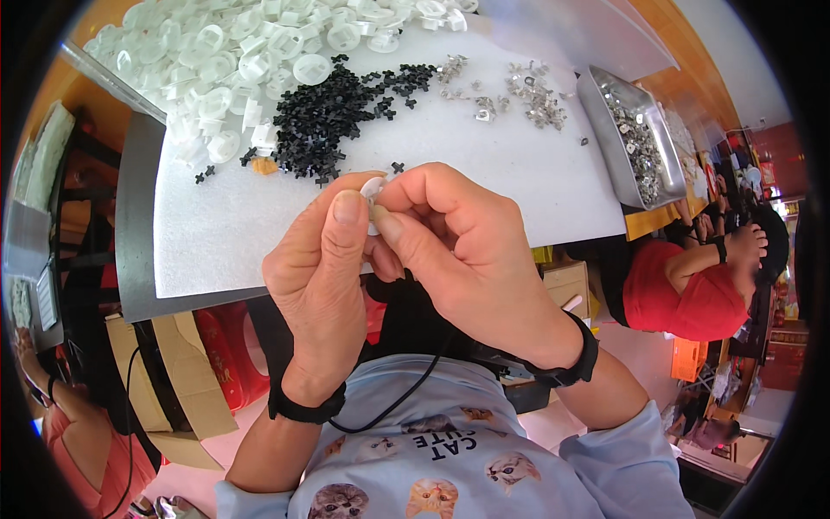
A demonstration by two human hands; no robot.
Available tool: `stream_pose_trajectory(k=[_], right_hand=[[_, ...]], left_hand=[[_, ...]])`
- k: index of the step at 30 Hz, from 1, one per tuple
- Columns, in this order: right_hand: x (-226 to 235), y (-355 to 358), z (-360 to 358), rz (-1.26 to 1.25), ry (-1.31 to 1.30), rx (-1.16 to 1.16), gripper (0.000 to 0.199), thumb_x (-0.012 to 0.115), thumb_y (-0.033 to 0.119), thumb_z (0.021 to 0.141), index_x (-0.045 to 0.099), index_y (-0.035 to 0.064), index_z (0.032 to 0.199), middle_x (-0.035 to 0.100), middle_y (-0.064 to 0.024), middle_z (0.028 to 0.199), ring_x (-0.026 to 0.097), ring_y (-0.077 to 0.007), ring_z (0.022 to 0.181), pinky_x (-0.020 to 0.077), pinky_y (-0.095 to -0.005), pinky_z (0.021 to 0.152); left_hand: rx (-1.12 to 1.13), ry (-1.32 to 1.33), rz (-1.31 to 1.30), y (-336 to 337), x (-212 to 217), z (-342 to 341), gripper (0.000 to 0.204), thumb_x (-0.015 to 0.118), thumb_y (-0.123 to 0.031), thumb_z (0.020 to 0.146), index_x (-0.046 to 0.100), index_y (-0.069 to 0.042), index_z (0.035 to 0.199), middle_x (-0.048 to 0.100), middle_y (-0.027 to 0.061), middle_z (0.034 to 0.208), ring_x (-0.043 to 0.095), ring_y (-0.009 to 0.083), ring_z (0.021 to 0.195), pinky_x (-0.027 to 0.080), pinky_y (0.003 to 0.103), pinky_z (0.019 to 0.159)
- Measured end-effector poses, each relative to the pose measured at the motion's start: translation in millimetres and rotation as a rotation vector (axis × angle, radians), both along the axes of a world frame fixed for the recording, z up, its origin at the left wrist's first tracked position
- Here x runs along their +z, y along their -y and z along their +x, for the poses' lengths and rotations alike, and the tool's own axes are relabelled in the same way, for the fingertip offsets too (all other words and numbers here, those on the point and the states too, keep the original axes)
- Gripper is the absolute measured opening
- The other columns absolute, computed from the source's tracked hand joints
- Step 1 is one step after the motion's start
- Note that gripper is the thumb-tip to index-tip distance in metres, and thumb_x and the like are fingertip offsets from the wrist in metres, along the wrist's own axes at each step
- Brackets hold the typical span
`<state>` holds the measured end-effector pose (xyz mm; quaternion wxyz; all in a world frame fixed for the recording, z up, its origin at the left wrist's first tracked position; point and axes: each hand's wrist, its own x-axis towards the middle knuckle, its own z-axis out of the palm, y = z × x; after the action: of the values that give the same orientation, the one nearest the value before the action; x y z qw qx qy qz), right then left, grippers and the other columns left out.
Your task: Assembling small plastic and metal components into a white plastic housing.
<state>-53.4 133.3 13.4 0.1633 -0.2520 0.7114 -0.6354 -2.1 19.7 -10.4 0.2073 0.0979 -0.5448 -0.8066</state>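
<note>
Both my hands meet over the near edge of the white foam sheet (pixel 225 251). Between the thumb and fingers of my left hand (pixel 318 259) is a small round white plastic part (pixel 373 188), held on edge. My right hand (pixel 471 246) pinches the same part from the other side with thumb and index finger. Whether a smaller piece sits in that pinch is hidden by the fingertips. Just beyond my hands lies a heap of small black cross-shaped pieces (pixel 324 121). Behind it spreads a large pile of white plastic parts (pixel 251 52).
Loose small metal pieces (pixel 536 95) lie at the far right of the sheet. A metal tray (pixel 590 91) holding more of them stands at the right edge. An orange-brown bit (pixel 264 165) lies by the black heap. A person in red (pixel 683 294) sits at right.
</note>
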Motion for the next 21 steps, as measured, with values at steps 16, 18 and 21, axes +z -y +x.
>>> stream_pose_trajectory(k=[16,18,21], right_hand=[[-4.8,1.7,0.9,-0.088,0.094,-0.05,0.006,0.053,0.002,0.086,0.05,-0.0021,0.083,0.055,-0.0091,0.064,0.049,-0.0111,0.056,0.041,-0.0286,0.049],[-2.4,1.2,2.6,-0.083,0.12,-0.043,0.008,0.052,0.004,0.088,0.051,-0.002,0.083,0.056,-0.007,0.065,0.05,-0.0093,0.058,0.0419,-0.0272,0.05],[8.3,-3.2,-5.6,-0.078,0.156,0.068,0.008,0.052,0.005,0.09,0.052,-0.0015,0.084,0.058,-0.0041,0.067,0.052,-0.0076,0.06,0.043,-0.0257,0.051]], left_hand=[[0.073,0.01,-0.251,-5.1,-2.5,1.0,0.028,0.052,-0.02,0.097,0.063,0.004,0.105,0.057,-0.0004,0.071,0.049,0.0047,0.06,0.042,0.019,0.053],[0.044,0.005,-0.214,-3.6,-3.5,1.2,0.029,0.051,-0.021,0.097,0.063,0.004,0.105,0.057,0.0001,0.071,0.05,0.0049,0.059,0.042,0.019,0.053],[-0.019,0.027,-0.103,-1.5,-0.6,3.3,0.03,0.051,-0.023,0.097,0.063,0.004,0.105,0.058,0.0019,0.073,0.051,0.0057,0.058,0.042,0.02,0.053]])
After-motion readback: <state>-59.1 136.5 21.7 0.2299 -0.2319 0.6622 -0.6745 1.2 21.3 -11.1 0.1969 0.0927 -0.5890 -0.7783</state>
